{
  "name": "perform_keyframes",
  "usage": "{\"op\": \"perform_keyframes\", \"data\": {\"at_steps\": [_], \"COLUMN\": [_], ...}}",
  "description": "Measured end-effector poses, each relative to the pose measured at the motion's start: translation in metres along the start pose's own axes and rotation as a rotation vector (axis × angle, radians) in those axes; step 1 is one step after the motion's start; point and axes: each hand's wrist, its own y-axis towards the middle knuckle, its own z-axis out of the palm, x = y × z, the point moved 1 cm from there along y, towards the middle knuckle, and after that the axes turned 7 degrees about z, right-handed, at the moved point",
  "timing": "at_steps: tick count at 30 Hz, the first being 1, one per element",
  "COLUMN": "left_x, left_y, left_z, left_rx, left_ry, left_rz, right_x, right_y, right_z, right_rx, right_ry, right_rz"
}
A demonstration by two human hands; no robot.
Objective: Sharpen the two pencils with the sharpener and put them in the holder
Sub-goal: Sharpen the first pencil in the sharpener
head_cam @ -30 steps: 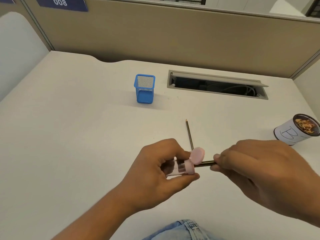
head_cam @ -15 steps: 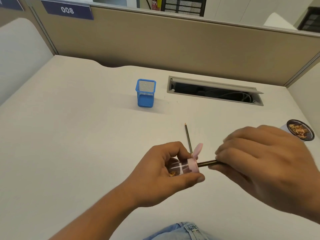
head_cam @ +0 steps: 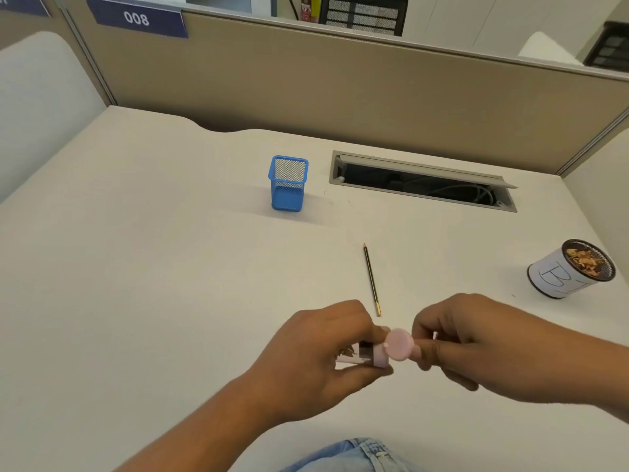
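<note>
I am looking down on the pale table (head_cam: 153,267), with both hands meeting in the lower middle of the frame. The left hand (head_cam: 316,352) has its grip closed around the sharpener (head_cam: 369,357), thumb below and fingers curled over the top. It is a small pink piece with a clear body, lying on its side, and some shavings show inside. Its round pink lid (head_cam: 399,345) is flipped open and faces me. The right hand (head_cam: 476,349) comes in from the right, its fingertips (head_cam: 422,352) bunched right against the lid at the sharpener's mouth. The fingers are curled as in a pinch, but the lid and the fingers hide whatever is between them, so I cannot tell what that grip holds.

One pencil (head_cam: 371,279) lies loose on the table just above the hands. It is dark with a yellow end cap toward me, and its point is aimed at the top of the frame. The blue mesh holder (head_cam: 288,185) stands upright in the upper middle, well apart from the hands and the pencil. To its right is an open cable slot (head_cam: 422,180) set into the table. At the right edge stands a white cup (head_cam: 558,279) with handwriting on its side and shavings inside it. A tan partition (head_cam: 340,83) runs behind the table, with a blue sign (head_cam: 136,18) reading 008 at upper left.
</note>
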Motion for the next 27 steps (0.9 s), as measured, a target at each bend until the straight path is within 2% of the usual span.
{"op": "perform_keyframes", "data": {"at_steps": [3, 6, 10, 16, 22, 27], "left_x": [0.008, 0.018, 0.03, 0.041, 0.052, 0.055], "left_y": [-0.003, -0.005, -0.005, -0.003, -0.004, -0.002], "left_z": [0.003, 0.002, 0.001, 0.007, 0.019, 0.027], "left_rx": [-0.047, -0.126, -0.252, -0.328, -0.319, -0.297], "left_ry": [-0.013, -0.035, -0.114, -0.272, -0.287, -0.326], "left_rz": [-0.086, -0.207, -0.358, -0.505, -0.593, -0.624], "right_x": [-0.002, -0.009, -0.022, -0.04, -0.069, -0.1], "right_y": [0.003, 0.007, 0.019, 0.045, 0.091, 0.138], "right_z": [0.002, -0.001, -0.004, 0.005, 0.024, 0.039], "right_rx": [-0.106, -0.196, -0.272, -0.376, -0.522, -0.59], "right_ry": [-0.139, -0.164, 0.042, 0.287, 0.424, 0.543], "right_rz": [-0.074, -0.092, -0.056, -0.059, 0.039, 0.193]}}
